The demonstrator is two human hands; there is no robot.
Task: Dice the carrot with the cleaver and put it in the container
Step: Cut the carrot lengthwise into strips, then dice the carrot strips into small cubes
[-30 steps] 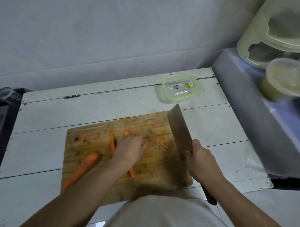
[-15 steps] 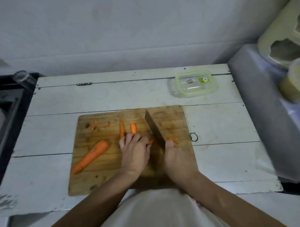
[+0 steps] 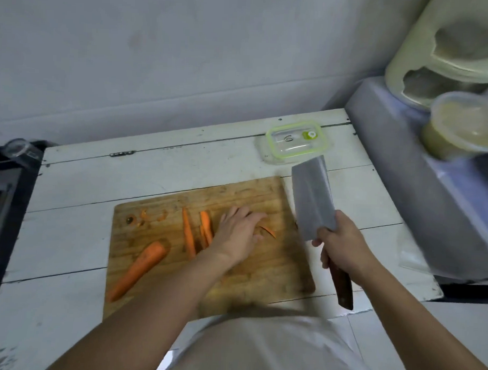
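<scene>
A wooden cutting board [image 3: 262,274] lies on the white plank table. On its left lies a large uncut carrot piece [image 3: 140,267]. Long carrot strips [image 3: 190,235] lie mid-board, with small peel scraps [image 3: 145,217] at the far left corner. My left hand [image 3: 240,231] rests on the board over carrot pieces, fingers bent, with a thin sliver [image 3: 269,230] showing beside it. My right hand [image 3: 343,242] grips the cleaver [image 3: 313,199] by its dark wooden handle, blade lifted to the right of the board. The clear container [image 3: 295,141] with a green-rimmed lid sits behind the board.
A grey-white ledge [image 3: 420,174] at the right holds a pale green appliance [image 3: 449,51] and a plastic tub [image 3: 460,126]. A dark sink area [image 3: 4,193] with a small glass jar [image 3: 18,148] borders the table's left. A wall stands behind.
The cleaver has lifted off the board and swung out to the right in my right hand. My left hand has shifted right along the carrot pieces.
</scene>
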